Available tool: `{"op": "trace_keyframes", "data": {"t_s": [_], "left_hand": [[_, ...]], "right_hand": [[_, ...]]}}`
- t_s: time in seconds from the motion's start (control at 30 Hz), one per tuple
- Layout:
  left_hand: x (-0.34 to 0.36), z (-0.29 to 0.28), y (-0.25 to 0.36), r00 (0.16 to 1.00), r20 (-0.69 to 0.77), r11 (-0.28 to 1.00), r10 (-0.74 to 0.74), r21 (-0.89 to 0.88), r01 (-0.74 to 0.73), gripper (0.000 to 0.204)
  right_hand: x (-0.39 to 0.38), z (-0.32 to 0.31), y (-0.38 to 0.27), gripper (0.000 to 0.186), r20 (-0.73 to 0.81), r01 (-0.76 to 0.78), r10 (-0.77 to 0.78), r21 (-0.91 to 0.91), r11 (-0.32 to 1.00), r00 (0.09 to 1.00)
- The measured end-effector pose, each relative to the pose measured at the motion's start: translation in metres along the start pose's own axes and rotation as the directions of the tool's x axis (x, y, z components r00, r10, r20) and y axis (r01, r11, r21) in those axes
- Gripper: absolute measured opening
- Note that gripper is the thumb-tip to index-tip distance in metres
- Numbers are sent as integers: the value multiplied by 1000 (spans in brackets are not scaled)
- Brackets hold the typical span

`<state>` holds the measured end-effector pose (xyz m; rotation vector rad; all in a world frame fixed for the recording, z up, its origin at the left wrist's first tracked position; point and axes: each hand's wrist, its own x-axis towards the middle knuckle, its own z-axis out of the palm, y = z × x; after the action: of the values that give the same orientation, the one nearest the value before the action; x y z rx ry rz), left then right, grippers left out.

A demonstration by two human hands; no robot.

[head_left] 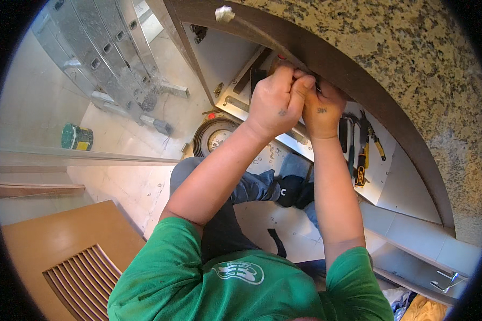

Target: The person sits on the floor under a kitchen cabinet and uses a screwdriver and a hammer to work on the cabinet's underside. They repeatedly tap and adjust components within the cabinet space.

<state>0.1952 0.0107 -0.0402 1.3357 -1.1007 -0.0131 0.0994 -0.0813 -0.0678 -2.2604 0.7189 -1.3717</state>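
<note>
Left hand and right hand together, fingers curled

Slender rod runs up-left from them across the brown panel, pale tip outermost; cannot tell which hand clamps it. Hand tools lie inside the cabinet, right; farther off, ladder and green bucket stand left

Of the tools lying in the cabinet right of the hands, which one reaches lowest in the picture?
The black-and-orange tool: its thick end sits below the others, including the yellow-and-black-handled tool to its right.
</note>
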Motion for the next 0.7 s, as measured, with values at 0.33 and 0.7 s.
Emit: {"op": "trace_keyframes", "data": {"t_s": [0.33, 0.7], "left_hand": [[-7, 21, 10, 991, 58, 992, 124, 10, -125, 14], [-41, -71, -3, 945, -316, 993, 83, 109, -51, 47]], "right_hand": [[1, -31, -13, 45, 68, -110, 99, 183, 977, 993], [-120, -163, -34, 54, 441, -569, 654, -327, 755, 614]]}}
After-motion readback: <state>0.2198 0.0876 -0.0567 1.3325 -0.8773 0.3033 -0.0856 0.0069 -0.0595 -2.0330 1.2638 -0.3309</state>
